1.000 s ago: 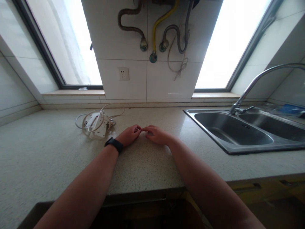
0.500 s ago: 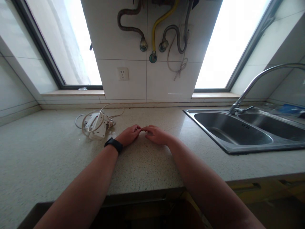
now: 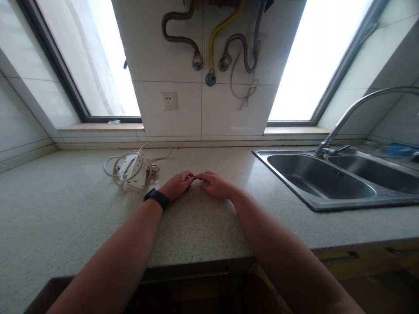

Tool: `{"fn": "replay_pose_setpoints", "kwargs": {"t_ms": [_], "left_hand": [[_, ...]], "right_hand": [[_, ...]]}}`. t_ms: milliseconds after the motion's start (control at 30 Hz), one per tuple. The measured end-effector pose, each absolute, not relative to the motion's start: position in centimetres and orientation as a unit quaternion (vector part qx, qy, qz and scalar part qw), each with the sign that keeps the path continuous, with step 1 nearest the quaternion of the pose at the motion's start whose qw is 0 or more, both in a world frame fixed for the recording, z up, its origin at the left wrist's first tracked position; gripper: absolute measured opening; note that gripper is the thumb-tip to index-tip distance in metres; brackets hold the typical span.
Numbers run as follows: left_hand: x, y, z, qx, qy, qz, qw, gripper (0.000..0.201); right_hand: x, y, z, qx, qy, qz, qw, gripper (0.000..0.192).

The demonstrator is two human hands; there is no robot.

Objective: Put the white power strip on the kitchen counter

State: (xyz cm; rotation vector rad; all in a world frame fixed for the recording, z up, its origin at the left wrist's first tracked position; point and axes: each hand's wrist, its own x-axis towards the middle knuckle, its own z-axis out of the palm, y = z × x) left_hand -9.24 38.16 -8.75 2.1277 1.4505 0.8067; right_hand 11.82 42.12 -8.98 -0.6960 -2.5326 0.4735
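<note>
On the speckled stone countertop, my left hand and my right hand meet at the fingertips. The left fingers are curled and pressed together around the tip of my right index finger; anything small between them is too little to make out. My right hand rests palm down, its index finger stretched toward the left hand and the thumb apart below. A black watch is on my left wrist. Just beyond it, to the left, lies a white power strip with its cord looped over it.
At the right is a double steel sink with a curved faucet. Against the tiled wall hang a yellow hose and grey hoses above a wall socket. A blue plastic item lies beyond the sink.
</note>
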Motion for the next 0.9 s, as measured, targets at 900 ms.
{"fn": "replay_pose_setpoints", "kwargs": {"t_ms": [900], "left_hand": [[-9.3, 38.2, -8.84, 0.779, 0.516, 0.289, 0.208, 0.035]], "right_hand": [[11.81, 41.92, -8.74, -0.251, -0.923, 0.175, 0.233, 0.046]]}}
